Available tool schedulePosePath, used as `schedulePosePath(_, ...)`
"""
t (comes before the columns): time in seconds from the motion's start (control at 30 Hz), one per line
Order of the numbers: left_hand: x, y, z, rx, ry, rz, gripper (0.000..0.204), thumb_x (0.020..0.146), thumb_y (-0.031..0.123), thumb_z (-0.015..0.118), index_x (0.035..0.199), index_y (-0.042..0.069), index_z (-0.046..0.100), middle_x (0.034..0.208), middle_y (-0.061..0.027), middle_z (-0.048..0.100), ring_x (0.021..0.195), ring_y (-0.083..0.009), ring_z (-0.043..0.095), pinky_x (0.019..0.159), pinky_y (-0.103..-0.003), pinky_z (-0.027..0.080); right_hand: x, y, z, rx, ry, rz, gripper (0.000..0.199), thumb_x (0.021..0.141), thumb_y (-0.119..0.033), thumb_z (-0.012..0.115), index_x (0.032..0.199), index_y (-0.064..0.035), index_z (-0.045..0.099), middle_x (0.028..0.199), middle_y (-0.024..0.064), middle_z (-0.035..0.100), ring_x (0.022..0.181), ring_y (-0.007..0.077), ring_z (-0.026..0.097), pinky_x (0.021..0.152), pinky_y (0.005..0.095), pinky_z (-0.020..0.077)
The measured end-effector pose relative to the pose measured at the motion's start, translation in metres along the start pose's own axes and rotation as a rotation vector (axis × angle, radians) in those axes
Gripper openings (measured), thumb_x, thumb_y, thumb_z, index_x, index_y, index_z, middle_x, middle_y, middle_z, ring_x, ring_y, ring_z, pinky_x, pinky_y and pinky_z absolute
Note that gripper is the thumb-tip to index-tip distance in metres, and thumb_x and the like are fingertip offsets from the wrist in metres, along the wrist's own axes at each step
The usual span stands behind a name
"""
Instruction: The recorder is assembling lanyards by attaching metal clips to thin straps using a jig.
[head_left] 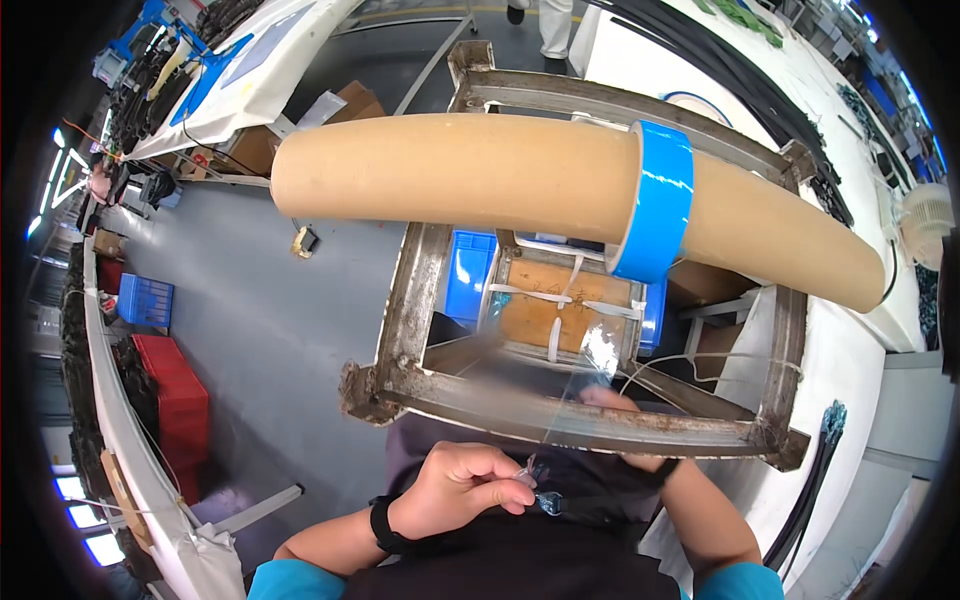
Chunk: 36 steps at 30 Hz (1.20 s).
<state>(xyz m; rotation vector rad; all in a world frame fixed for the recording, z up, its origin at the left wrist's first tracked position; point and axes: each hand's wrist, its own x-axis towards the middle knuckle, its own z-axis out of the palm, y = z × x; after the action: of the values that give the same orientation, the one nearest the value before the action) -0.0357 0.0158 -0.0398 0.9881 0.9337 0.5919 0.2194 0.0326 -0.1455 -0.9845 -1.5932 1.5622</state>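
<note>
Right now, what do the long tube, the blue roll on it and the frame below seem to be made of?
The long tube looks like cardboard: matte tan, with a faint spiral seam. The blue roll seems to be glossy plastic tape, as it reflects light. The frame appears to be metal, probably steel, dull grey-brown with rusty, crusted corners.

Bright, even indoor light, soft shadows, glare on the glossy blue tape roll (655,200), strong fisheye bending, dark vignetted corners, slight edge blur
</note>
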Motion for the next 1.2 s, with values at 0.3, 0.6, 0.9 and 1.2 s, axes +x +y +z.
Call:
schedulePosePath(0.3, -0.013, 0.003, 0.023, 0.238, -0.023, 0.117, 0.012, 0.081, 0.009, 0.073, 0.085, -0.001, 0.067, 0.073, -0.0063, 0.069, 0.066, -0.0102, 0.068, 0.057, -0.021, 0.052, -0.057, -0.108, 0.009, 0.009, -0.174, 0.309, 0.030, 0.098, -0.029, 0.046, 0.105, -0.0007, 0.052, 0.075, 0.0098, 0.056, 0.066, 0.0194, 0.056, 0.062, 0.0308, 0.0434)
schedulePosePath(0.6, -0.033, 0.015, 0.034, 0.433, 0.024, 0.181, 0.010, 0.079, 0.003, 0.073, 0.078, -0.004, 0.066, 0.075, -0.0089, 0.070, 0.068, -0.0131, 0.069, 0.060, -0.023, 0.055, -0.031, -0.127, 0.025, -0.135, -0.242, 0.088, 0.023, 0.097, -0.025, 0.048, 0.100, -0.0017, 0.052, 0.074, 0.0131, 0.059, 0.068, 0.0292, 0.059, 0.061, 0.0348, 0.0449)
schedulePosePath(0.9, -0.031, 0.008, 0.036, 0.064, -0.035, 0.037, 0.010, 0.086, 0.005, 0.067, 0.090, -0.003, 0.064, 0.080, -0.0085, 0.069, 0.074, -0.0127, 0.068, 0.065, -0.023, 0.055, -0.097, -0.122, -0.003, 0.144, -0.002, 0.262, 0.025, 0.098, -0.024, 0.049, 0.100, -0.0001, 0.056, 0.083, 0.0050, 0.059, 0.070, 0.0139, 0.053, 0.064, 0.0269, 0.0423)
schedulePosePath(1.2, -0.023, -0.007, 0.032, 0.023, 0.013, 0.022, 0.003, 0.087, -0.004, 0.060, 0.089, -0.004, 0.059, 0.076, -0.0128, 0.066, 0.070, -0.0167, 0.068, 0.064, -0.030, 0.058, -0.217, -0.075, -0.117, 0.080, 1.135, 0.393, 0.032, 0.096, -0.034, 0.047, 0.098, -0.0036, 0.058, 0.066, -0.0039, 0.045, 0.053, 0.0056, 0.038, 0.048, 0.0208, 0.0291)
